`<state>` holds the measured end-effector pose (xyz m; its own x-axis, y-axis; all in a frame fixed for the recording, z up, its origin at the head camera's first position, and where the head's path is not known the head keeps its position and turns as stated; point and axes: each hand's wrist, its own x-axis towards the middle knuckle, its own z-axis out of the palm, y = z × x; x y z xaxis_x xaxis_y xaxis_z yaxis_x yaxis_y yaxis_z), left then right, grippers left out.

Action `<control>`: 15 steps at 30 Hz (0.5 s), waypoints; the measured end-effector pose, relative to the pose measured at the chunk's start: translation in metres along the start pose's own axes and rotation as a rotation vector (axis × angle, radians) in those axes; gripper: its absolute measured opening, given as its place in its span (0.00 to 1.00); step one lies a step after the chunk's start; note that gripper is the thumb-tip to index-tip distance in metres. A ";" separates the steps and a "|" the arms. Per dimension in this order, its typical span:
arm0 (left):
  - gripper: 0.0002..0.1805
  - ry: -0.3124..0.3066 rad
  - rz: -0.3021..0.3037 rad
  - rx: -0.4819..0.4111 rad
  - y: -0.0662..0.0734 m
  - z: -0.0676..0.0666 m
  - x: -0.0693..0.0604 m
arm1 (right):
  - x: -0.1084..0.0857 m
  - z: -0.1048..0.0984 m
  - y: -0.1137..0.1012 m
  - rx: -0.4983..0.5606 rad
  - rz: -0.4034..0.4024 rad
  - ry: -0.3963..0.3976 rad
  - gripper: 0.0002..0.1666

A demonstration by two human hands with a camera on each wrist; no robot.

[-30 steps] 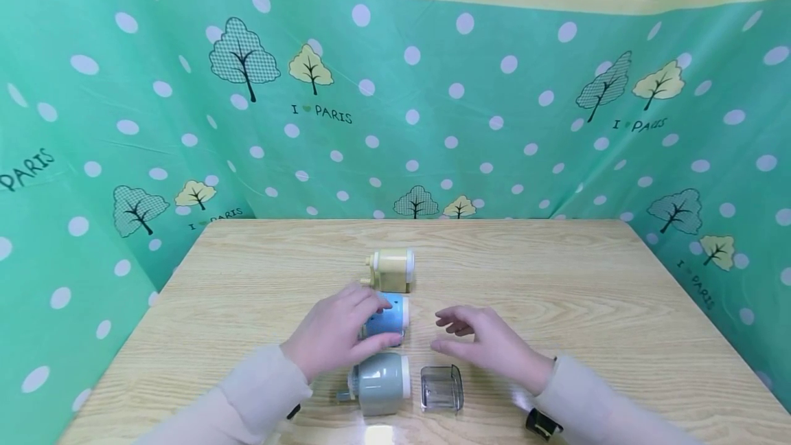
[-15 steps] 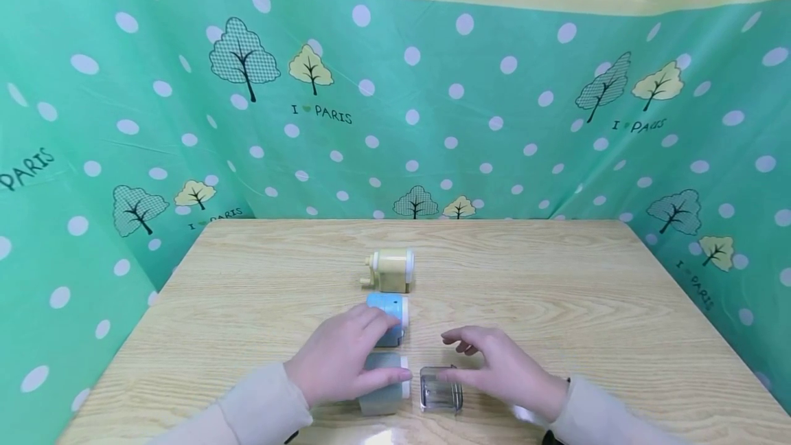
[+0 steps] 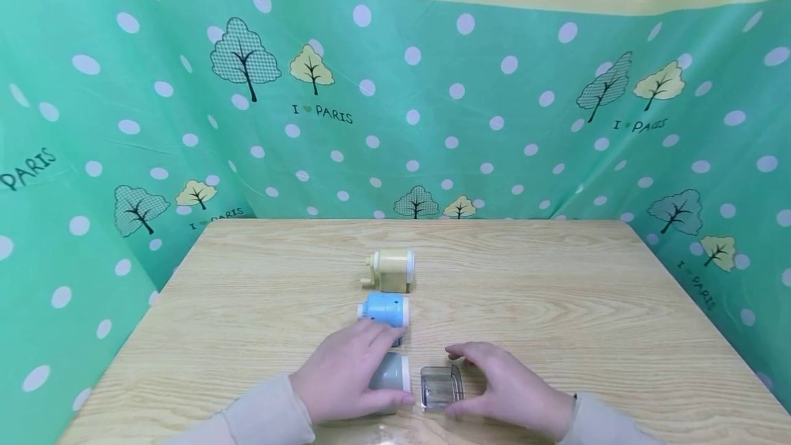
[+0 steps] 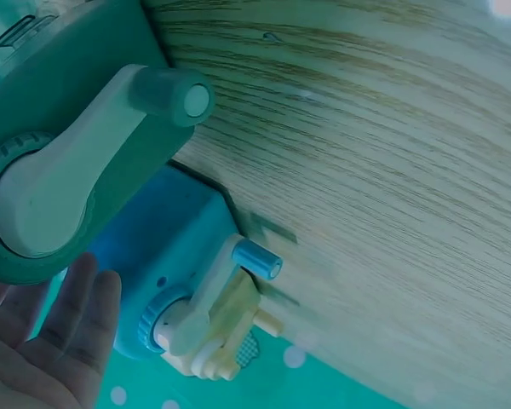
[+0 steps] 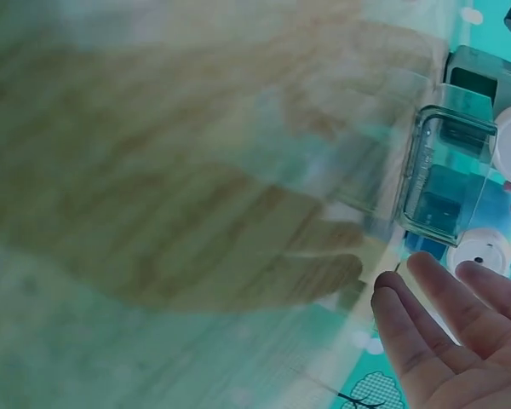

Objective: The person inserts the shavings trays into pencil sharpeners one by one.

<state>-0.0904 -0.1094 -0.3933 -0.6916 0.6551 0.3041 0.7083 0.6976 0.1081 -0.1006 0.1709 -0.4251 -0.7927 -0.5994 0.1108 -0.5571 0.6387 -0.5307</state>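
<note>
A grey-green crank pencil sharpener (image 3: pixel 391 371) lies nearest me, its white end to the right. My left hand (image 3: pixel 346 375) spreads over and around it, fingers at its far side and thumb along the near side. In the left wrist view those fingers (image 4: pixel 94 311) look straight beside the sharpener's crank (image 4: pixel 77 162); any contact is unclear. To the right of the sharpener stands a clear smoky shavings drawer (image 3: pixel 440 387). Around its right side my right hand (image 3: pixel 509 390) stands with thumb and fingers apart. The right wrist view shows the fingers (image 5: pixel 400 324) extended, off the drawer (image 5: pixel 447 179).
Beyond the grey-green sharpener are a blue crank sharpener (image 3: pixel 384 306), partly behind my left fingers, and a yellow one (image 3: pixel 392 270) farther back. All lie in a column on the wooden table (image 3: pixel 556 294). A green dotted curtain (image 3: pixel 494 122) hangs around the table.
Both hands have moved toward me: the left from the blue sharpener to the grey-green one, the right from beyond the shavings drawer to its right side. The sharpeners and drawer have stayed put.
</note>
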 end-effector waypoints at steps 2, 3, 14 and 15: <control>0.45 -0.007 -0.003 0.000 0.000 0.000 -0.001 | -0.001 0.001 0.001 -0.034 -0.016 0.006 0.49; 0.45 -0.009 -0.004 0.000 0.000 0.000 -0.001 | -0.002 0.001 0.001 -0.043 -0.017 0.003 0.50; 0.46 0.003 -0.007 0.002 0.001 0.004 -0.005 | -0.004 0.004 0.002 -0.070 -0.055 -0.011 0.46; 0.46 0.005 -0.006 0.005 0.001 0.005 -0.006 | -0.004 0.004 0.002 -0.069 -0.051 -0.018 0.45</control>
<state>-0.0865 -0.1110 -0.3998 -0.6955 0.6493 0.3078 0.7031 0.7033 0.1049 -0.0975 0.1729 -0.4302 -0.7585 -0.6404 0.1207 -0.6130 0.6383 -0.4656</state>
